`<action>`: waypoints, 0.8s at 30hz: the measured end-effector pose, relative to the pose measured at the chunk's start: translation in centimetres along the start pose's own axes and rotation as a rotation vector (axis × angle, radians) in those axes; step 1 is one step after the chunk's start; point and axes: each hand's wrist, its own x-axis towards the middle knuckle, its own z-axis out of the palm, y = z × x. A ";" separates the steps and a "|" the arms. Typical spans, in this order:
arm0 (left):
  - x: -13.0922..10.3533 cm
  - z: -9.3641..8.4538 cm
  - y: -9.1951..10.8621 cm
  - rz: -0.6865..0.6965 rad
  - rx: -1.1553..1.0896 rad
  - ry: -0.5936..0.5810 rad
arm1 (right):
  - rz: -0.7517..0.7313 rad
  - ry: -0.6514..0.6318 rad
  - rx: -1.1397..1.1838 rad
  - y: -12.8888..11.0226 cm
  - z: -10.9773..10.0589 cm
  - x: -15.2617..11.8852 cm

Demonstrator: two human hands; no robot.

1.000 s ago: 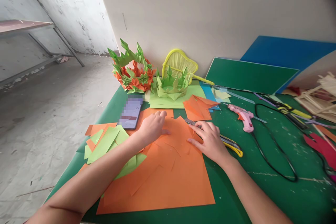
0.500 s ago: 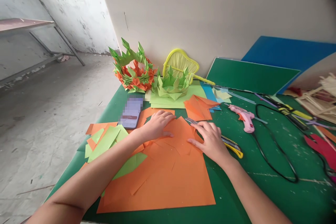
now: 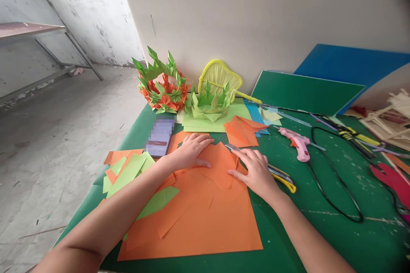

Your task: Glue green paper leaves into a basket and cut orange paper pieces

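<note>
Orange paper sheets (image 3: 211,222) lie layered on the green table in front of me. My left hand (image 3: 195,151) rests open on their upper part, fingers stretched out and thumb apart. My right hand (image 3: 256,170) is closed round a yellow box cutter (image 3: 282,177), whose handle sticks out past the palm. The cutter's blade end (image 3: 231,147) points up and left, over the right edge of a smaller orange piece (image 3: 221,160). Green and orange scraps (image 3: 128,175) lie beside my left forearm.
A phone (image 3: 158,138) lies left of my left hand. Behind stand a green-orange paper crown (image 3: 163,89) and a green one (image 3: 211,106). Folded orange paper (image 3: 241,130) is near. Right: a pink glue gun (image 3: 299,143) with black cable, pliers (image 3: 355,140), and boards (image 3: 307,91).
</note>
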 end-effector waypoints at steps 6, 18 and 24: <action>0.0 0.1 -0.4 0.053 -0.019 0.001 | 0.014 0.041 0.038 -0.1 0.0 0.1; 0.2 0.6 -0.4 0.118 -0.050 0.121 | -0.199 -0.097 -0.016 -1.2 -0.5 0.3; 0.0 1.2 -0.1 0.032 -0.025 0.161 | -0.226 -0.122 0.102 -0.8 -0.7 0.4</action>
